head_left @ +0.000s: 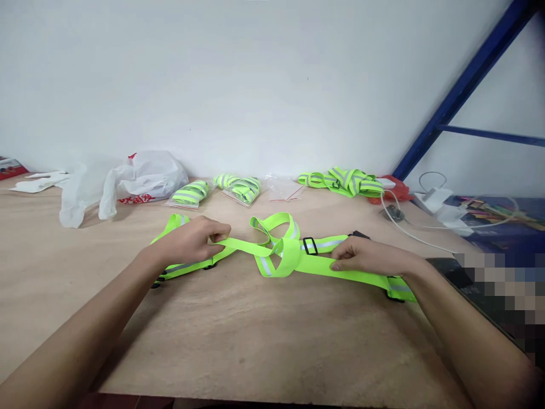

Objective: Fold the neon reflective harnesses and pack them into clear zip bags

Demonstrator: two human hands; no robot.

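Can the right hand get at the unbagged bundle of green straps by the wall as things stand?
Probably yes, after letting go: the right hand pinches the near green strap, but nothing tall seems to stand before the bundle.

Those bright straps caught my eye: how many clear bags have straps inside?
2: one packet beside the white bag, another packet further right. Others may be hidden.

Bare left forearm (97,309) and right forearm (455,318), both narrower at the wrist (158,254), each with a bare hand (191,244).
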